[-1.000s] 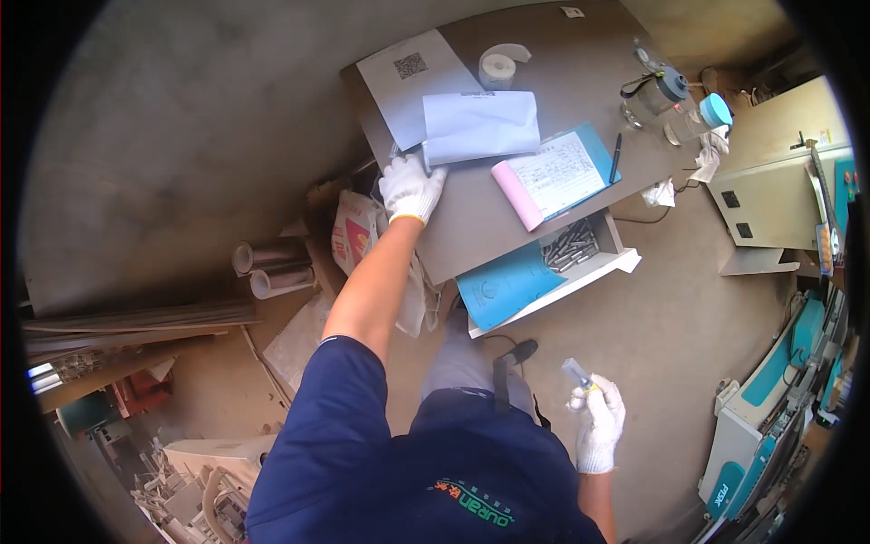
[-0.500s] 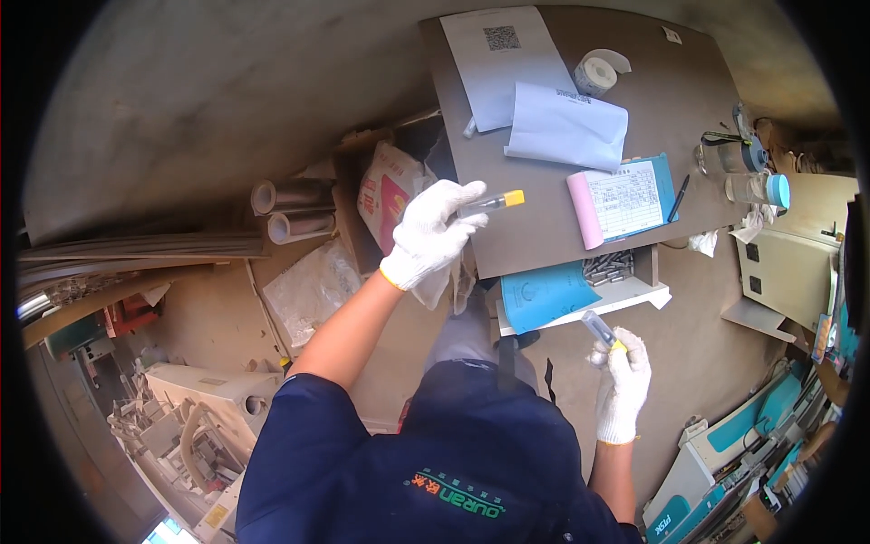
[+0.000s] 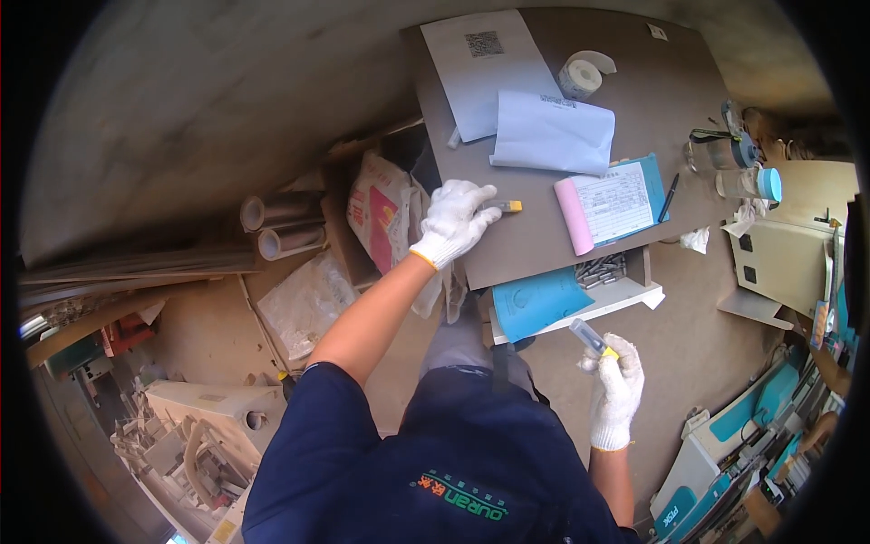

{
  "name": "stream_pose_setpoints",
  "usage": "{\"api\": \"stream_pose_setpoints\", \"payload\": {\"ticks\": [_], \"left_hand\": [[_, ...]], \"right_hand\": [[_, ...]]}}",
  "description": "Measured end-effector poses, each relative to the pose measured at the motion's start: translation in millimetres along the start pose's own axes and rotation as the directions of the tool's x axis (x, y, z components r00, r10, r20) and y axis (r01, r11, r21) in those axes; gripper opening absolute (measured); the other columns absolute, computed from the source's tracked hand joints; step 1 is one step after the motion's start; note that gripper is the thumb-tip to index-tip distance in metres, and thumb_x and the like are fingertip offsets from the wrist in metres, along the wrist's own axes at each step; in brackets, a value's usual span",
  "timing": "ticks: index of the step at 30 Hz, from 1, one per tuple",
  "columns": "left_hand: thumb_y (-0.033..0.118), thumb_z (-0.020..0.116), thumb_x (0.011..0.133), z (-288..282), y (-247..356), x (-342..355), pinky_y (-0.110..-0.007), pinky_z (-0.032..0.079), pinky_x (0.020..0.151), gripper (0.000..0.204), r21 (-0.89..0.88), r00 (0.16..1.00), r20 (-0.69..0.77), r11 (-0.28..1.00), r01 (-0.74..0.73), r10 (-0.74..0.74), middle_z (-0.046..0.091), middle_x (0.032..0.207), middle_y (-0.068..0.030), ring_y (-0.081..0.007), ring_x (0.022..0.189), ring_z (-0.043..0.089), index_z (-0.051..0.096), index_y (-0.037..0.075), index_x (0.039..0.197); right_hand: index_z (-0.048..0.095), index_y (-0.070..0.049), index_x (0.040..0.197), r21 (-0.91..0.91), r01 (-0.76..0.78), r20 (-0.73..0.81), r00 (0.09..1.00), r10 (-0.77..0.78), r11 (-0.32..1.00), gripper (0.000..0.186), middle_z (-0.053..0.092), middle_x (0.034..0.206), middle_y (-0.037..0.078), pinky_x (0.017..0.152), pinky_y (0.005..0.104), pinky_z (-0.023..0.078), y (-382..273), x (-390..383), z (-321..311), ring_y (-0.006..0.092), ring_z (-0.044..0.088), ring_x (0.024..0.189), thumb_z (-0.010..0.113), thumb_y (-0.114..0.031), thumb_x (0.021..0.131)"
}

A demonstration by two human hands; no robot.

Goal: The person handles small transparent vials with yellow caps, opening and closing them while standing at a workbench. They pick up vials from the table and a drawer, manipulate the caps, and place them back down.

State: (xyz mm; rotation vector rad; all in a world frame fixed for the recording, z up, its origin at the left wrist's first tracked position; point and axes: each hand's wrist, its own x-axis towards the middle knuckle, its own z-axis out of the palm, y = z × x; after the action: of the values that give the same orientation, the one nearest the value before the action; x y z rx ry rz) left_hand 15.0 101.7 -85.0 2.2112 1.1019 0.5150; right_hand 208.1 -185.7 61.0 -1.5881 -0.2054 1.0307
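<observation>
My left hand [image 3: 455,220], in a white knitted glove, reaches over the left front part of the brown table [image 3: 535,213]. Its fingers close on a small clear plastic case with a yellow end [image 3: 510,207], low over or against the tabletop; exact contact cannot be told. Off the table's front, my gloved right hand [image 3: 621,385] pinches a second clear plastic case [image 3: 589,336] by its yellow end, the clear part pointing up and left. Just beyond it is an open drawer [image 3: 625,304] with a blue booklet [image 3: 539,304] and several metal pieces [image 3: 602,271].
A form pad [image 3: 621,204] with a pink edge, a black pen [image 3: 669,197], white papers [image 3: 553,136] and a paper roll [image 3: 580,79] lie on the table. Bottles [image 3: 752,184] stand at its right. Left of it sits a printed sack [image 3: 385,204].
My left hand has moved right and down to the tabletop with its case. My right hand has shifted slightly, still gripping the other case. The whole view has shifted a little.
</observation>
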Motion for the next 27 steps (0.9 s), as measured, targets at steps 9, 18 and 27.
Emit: {"api": "stream_pose_setpoints", "payload": {"ticks": [9, 18, 27], "left_hand": [[0.049, 0.065, 0.088, -21.4, -31.6, 78.9, -0.046, 0.045, 0.103, 0.051, 0.369, 0.881, -0.118, 0.803, 0.467, -0.458, 0.062, 0.125, -0.0156, -0.0352, 0.119, 0.054, 0.068, 0.013, 0.123], [0.006, 0.076, 0.080, -59.6, -56.7, 1.5, -0.039, 0.054, 0.075, 0.040, 0.008, 0.979, -0.195, 0.998, -0.065, 0.066, 0.064, 0.095, -0.0151, -0.0325, 0.085, 0.065, 0.069, 0.002, 0.119], [-0.006, 0.074, 0.081, -136.7, 31.4, -27.5, -0.033, 0.054, 0.074, 0.048, -0.125, 0.944, -0.224, 0.954, -0.273, 0.241, 0.065, 0.101, -0.0123, -0.0262, 0.086, 0.065, 0.069, 0.005, 0.127]], "right_hand": [[0.065, 0.001, 0.120, -0.005, -0.035, -0.081, 0.996, 0.035, 0.999, 0.026, 0.058, 0.117, 0.010, 0.081, 0.0366, 0.060, 3.5, -14.2, -5.8, 0.0207, 0.067, 0.091, 0.066, -0.005, 0.095], [0.066, 0.001, 0.119, 0.023, -0.044, -0.058, 0.997, 0.045, 0.999, 0.025, 0.059, 0.116, 0.010, 0.079, 0.0351, 0.059, 3.6, -16.7, 5.0, 0.0198, 0.067, 0.089, 0.066, -0.006, 0.096], [0.065, 0.001, 0.119, -0.022, -0.029, 0.040, 0.999, 0.030, 0.999, 0.026, 0.060, 0.110, 0.010, 0.079, 0.0335, 0.057, 1.2, -7.5, 26.4, 0.0191, 0.067, 0.087, 0.067, -0.008, 0.095]]}}
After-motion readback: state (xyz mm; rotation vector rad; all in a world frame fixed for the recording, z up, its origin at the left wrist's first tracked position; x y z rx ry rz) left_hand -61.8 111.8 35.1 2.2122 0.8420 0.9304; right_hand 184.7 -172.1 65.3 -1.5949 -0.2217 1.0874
